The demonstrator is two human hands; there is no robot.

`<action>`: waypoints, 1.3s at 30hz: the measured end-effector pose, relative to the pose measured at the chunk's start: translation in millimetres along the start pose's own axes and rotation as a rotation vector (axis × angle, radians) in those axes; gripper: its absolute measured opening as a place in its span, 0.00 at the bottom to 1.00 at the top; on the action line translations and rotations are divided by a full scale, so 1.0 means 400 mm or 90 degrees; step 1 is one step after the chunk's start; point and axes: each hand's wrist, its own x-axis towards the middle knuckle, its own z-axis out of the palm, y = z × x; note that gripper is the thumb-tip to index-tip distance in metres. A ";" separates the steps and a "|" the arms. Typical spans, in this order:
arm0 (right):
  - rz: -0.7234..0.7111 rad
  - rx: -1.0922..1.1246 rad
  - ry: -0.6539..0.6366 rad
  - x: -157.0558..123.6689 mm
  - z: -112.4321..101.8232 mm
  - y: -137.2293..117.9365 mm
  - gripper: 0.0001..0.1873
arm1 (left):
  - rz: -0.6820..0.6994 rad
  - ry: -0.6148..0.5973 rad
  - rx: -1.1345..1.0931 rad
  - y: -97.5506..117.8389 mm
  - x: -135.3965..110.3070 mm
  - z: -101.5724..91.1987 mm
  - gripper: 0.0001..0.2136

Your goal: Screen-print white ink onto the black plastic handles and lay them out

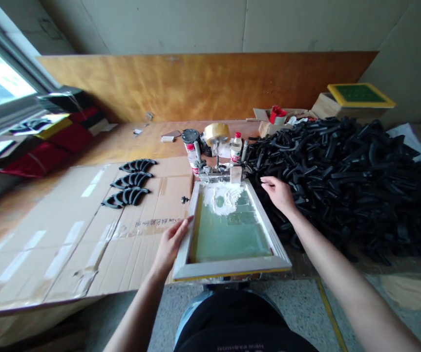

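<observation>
A wooden-framed printing screen (276,244) with green mesh lies in front of me, with a smear of white ink (222,196) at its far end. My left hand (170,244) grips the frame's left rail, thumb on top. My right hand (278,193) hovers just past the frame's right rail, fingers loosely curled over the edge of a big heap of black curved plastic parts (349,171). Nothing shows in it. A metal clamp hinge (218,168) holds the screen's far end.
Three rows of black curved parts (132,188) lie on flattened cardboard (67,244) at left. Bottles (236,146), a tape roll (217,132) and a black can (190,136) stand behind the clamp. A second yellow-framed screen (360,94) rests at the back right. Red and black material (49,142) lies by the window.
</observation>
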 end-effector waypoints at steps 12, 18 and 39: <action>-0.098 -0.441 -0.220 0.118 0.209 -0.107 0.08 | -0.053 0.012 -0.026 -0.184 -0.005 0.040 0.38; -0.144 -0.469 -0.278 0.076 0.185 -0.114 0.05 | -0.048 0.002 -0.050 -0.200 0.001 0.041 0.37; -0.132 -0.475 -0.293 0.052 0.307 -0.155 0.10 | -0.035 0.006 -0.048 -0.212 0.002 0.035 0.34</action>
